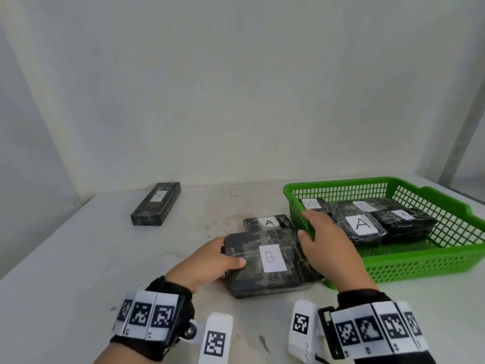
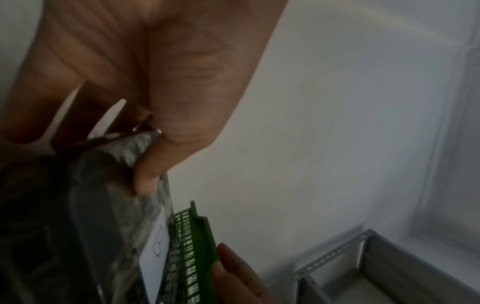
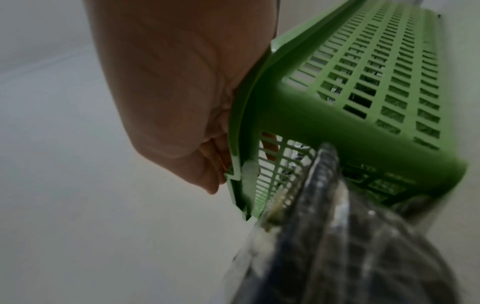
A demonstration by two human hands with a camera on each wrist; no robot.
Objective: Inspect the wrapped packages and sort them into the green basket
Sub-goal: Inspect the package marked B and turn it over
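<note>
A dark wrapped package with a white "B" label (image 1: 273, 261) lies on the table against the left side of the green basket (image 1: 420, 261). My left hand (image 1: 210, 264) grips its left end, thumb on top; the left wrist view shows that thumb (image 2: 155, 160) pressed on the wrap (image 2: 109, 205). My right hand (image 1: 325, 240) grips the basket's left rim. In the right wrist view its fingers (image 3: 168, 102) curl over the rim (image 3: 246, 115), with the package (image 3: 337, 236) below. Several "A" packages (image 1: 362, 224) lie inside the basket.
Another "A" package (image 1: 265, 223) lies on the table just behind the "B" one, beside the basket. A long dark package (image 1: 156, 203) sits at the far left near the wall. A grey metal rack (image 2: 363, 257) stands beyond the table's right end.
</note>
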